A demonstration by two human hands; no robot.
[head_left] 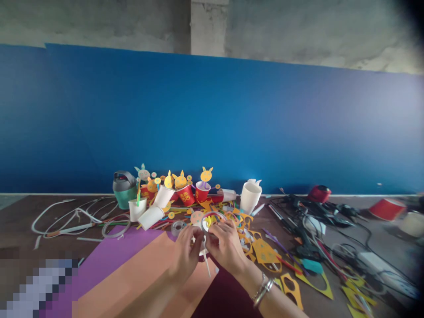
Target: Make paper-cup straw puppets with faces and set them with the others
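Observation:
My left hand (189, 248) and my right hand (223, 243) meet low in the middle of the view, fingers bent and closed around something small between them that I cannot make out. Below the fingertips a thin white stick (207, 264) points down. White paper shows behind the fingers, and a pale round piece (196, 217) lies just beyond them. Beneath my left forearm is an orange paper sheet (132, 271) on a purple sheet (96, 260). A silver bracelet (264, 291) circles my right wrist.
Red cups (186, 195), white cups (251, 195) and yellow animal cutouts (206, 175) stand behind my hands. Yellow paper scraps (265, 252) lie right of them. Black cables and a glue gun (306, 243) are farther right. A green container (125, 190) and white cables (77, 214) are left.

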